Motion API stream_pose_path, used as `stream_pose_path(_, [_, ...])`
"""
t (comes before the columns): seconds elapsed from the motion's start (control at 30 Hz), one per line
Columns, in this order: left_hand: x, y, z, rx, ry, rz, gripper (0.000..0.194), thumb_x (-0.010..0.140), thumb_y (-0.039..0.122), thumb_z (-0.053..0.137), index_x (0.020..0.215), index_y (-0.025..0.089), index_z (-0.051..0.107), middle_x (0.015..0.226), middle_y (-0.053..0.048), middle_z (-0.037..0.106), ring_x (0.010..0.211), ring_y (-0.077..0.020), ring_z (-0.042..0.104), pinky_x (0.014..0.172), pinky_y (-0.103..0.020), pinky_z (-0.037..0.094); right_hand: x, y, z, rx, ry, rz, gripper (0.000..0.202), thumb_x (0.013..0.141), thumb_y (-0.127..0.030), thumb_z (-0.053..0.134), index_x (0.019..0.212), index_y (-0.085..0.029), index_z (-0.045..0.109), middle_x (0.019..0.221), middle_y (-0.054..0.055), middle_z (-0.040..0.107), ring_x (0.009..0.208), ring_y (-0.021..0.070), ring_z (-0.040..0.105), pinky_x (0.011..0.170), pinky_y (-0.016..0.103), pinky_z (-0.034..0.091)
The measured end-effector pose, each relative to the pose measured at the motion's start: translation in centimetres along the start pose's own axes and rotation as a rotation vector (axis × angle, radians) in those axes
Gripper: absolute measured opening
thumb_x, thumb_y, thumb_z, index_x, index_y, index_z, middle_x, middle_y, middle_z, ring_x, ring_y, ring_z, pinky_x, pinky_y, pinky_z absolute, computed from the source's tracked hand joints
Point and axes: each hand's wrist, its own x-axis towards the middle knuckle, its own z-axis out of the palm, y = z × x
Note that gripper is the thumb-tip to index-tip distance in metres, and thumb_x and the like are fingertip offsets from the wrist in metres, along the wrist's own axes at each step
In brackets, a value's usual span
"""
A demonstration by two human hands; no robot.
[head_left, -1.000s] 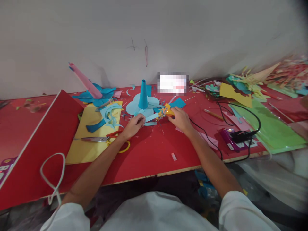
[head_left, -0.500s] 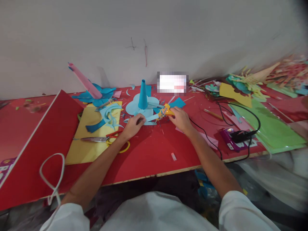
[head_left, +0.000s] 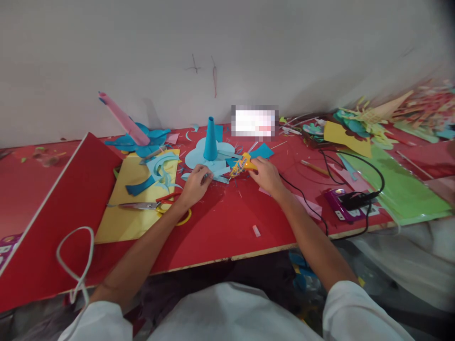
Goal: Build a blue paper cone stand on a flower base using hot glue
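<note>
My left hand [head_left: 197,184] is closed, its fingertips pinched on a light blue paper strip [head_left: 221,172]. A yellow glue gun [head_left: 248,162] is in the grip of my right hand [head_left: 266,175], its front end pointing left and covered in bits of paper and glue strands. Just behind both hands stands a blue paper cone [head_left: 211,142] upright on a light blue petal-shaped paper base [head_left: 194,155]. The strip's left end is partly hidden by my fingers.
Red-and-yellow-handled scissors [head_left: 142,205] lie on yellow paper [head_left: 117,222] by my left forearm. A pink paper tube [head_left: 124,119] leans up from blue petals. Right of me, a purple socket box [head_left: 336,203] holds black plugs, near green sheets [head_left: 401,189].
The paper strip, which reached toward the glue gun's tip, now sits lower and apart from it. My left hand has shifted slightly left; my right hand stays almost still.
</note>
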Motion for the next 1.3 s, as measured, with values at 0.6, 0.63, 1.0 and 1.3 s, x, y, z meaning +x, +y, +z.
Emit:
stream_pose_path(0.6, [-0.1, 0.0, 0.0, 0.084, -0.053, -0.046, 0.018, 0.103, 0.027, 0.051, 0.088, 0.020, 0.058, 0.095, -0.007, 0.061, 0.087, -0.0213, 0.059, 0.082, -0.035, 0.047, -0.1, 2.1, -1.2, -0.040, -0.025, 0.278, 0.052, 0.107, -0.063, 0.037, 0.105, -0.021, 0.067, 0.100, 0.012, 0.074, 0.087, 0.0260, 0.064, 0.068, 0.033, 0.031])
stream_pose_path(0.63, [-0.1, 0.1, 0.0, 0.076, -0.048, -0.042, 0.019, 0.103, 0.028, 0.050, 0.088, 0.020, 0.058, 0.094, -0.007, 0.061, 0.086, -0.0209, 0.058, 0.081, -0.034, 0.047, -0.2, 2.2, -1.4, -0.068, -0.036, 0.285, 0.053, 0.108, -0.061, 0.034, 0.101, -0.020, 0.068, 0.097, 0.012, 0.074, 0.085, 0.0256, 0.063, 0.068, 0.033, 0.031])
stream_pose_path(1.0, [-0.2, 1.5, -0.6, -0.038, 0.022, 0.043, 0.028, 0.105, 0.039, 0.048, 0.086, 0.021, 0.057, 0.081, -0.002, 0.059, 0.072, -0.0164, 0.052, 0.072, -0.031, 0.043, 0.1, 0.6, -1.5, 0.200, 0.175, 0.030, 0.038, 0.108, -0.040, 0.039, 0.104, -0.022, 0.072, 0.109, 0.013, 0.073, 0.107, 0.0286, 0.061, 0.098, 0.041, 0.045])
stream_pose_path(1.3, [-0.5, 2.9, -0.9, -0.126, -0.062, 0.148, 0.038, 0.108, 0.050, 0.043, 0.089, 0.021, 0.060, 0.088, -0.007, 0.065, 0.083, -0.0190, 0.060, 0.080, -0.033, 0.049, -0.5, -3.6, -0.6, 0.461, 0.075, -0.310, 0.038, 0.101, -0.043, 0.059, 0.132, -0.022, 0.065, 0.135, 0.014, 0.066, 0.135, 0.0308, 0.053, 0.115, 0.050, 0.041])
